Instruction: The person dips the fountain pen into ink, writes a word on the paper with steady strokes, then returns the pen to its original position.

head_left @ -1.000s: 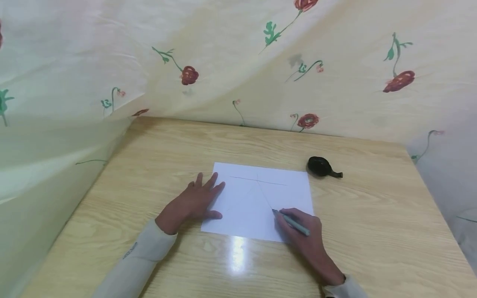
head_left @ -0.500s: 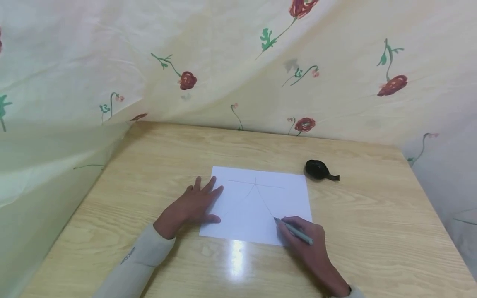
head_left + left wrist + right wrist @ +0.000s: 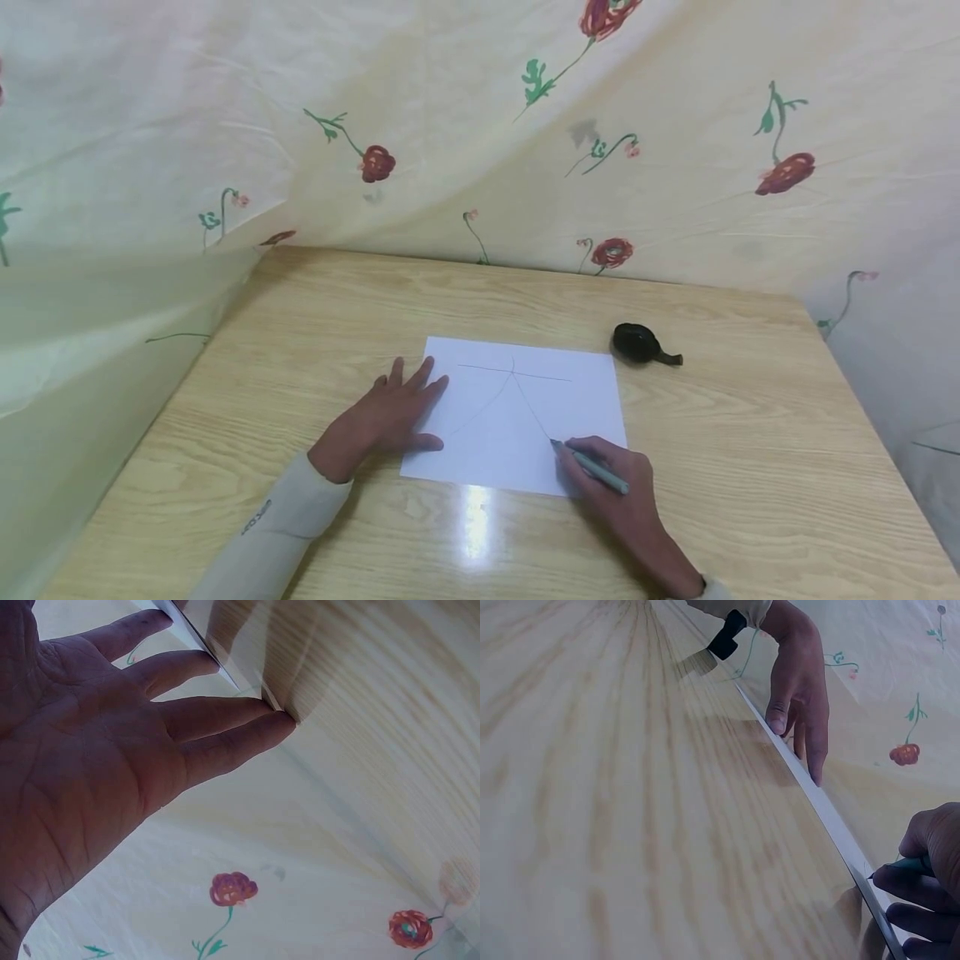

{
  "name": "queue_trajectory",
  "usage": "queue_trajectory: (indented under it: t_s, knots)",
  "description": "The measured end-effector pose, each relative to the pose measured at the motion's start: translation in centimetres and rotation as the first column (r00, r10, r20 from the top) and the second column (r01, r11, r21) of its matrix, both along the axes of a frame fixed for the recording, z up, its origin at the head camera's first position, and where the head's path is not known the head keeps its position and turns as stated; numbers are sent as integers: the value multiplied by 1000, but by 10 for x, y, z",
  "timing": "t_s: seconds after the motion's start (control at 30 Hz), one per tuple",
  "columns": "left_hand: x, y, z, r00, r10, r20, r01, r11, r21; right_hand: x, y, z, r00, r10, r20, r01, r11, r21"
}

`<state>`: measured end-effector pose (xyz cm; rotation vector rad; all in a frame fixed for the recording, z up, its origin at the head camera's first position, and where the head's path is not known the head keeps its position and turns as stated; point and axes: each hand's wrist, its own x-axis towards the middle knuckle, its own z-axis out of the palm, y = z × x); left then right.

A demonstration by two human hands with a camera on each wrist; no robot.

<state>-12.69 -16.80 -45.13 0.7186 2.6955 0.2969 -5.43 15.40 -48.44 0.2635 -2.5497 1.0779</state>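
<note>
A white sheet of paper (image 3: 480,458) lies on the wooden table, bearing a thin crossbar line, a short upright stroke and two slanting lines that spread downward. My right hand (image 3: 618,483) pinches a grey-green pen (image 3: 600,473), its tip at the lower end of the right slanting line. In the right wrist view, the fingers of the right hand (image 3: 934,877) curl close over the sheet. Across the sheet's left edge, my left hand (image 3: 393,412) rests with spread fingers, thumb toward the lower left corner. The left wrist view shows the left palm (image 3: 97,750) and its straight fingertips on the table.
Behind the paper's upper right corner sits a small black rounded object (image 3: 637,343) with a short handle-like end. A pale cloth (image 3: 450,100) printed with red flowers hangs along the table's back and left side. The wooden table (image 3: 750,433) extends around the paper.
The pen tip has moved slightly down and right along the right slanting line, which is longer now. My left hand stays on the paper. The head view has shifted slightly.
</note>
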Motion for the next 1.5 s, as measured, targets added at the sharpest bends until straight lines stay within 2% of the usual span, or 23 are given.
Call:
queue_trajectory:
  t_s: [0.3, 0.4, 0.63, 0.8, 1.0, 1.23, 1.5]
  knots:
    - [0, -3, 5, 1000, -13, -9, 13, 1000, 2, -2, -2, 2, 999, 32, -42, -32, 999, -20]
    - [0, -6, 7, 1000, -9, -14, 9, 1000, 7, -4, -3, 2, 999, 39, -25, -40, 999, -36]
    - [0, -6, 7, 1000, -21, -11, 21, 1000, 4, -4, -5, 2, 998, -37, 59, 42, 996, -81]
    - [-1, -5, 4, 1000, -17, -14, 17, 1000, 6, -2, -5, 4, 995, -62, 76, 68, 995, -79]
    - [-1, -5, 4, 1000, -21, -16, 22, 999, 29, -3, -3, 3, 996, -93, 4, 92, 986, -139]
    - [-2, -4, 4, 999, -29, -16, 30, 999, 32, -3, -1, 4, 983, -165, -74, 142, 957, -253]
    - [-3, -2, 4, 1000, -24, -8, 25, 999, 26, -5, 4, 8, 951, -256, -174, 185, 921, -344]
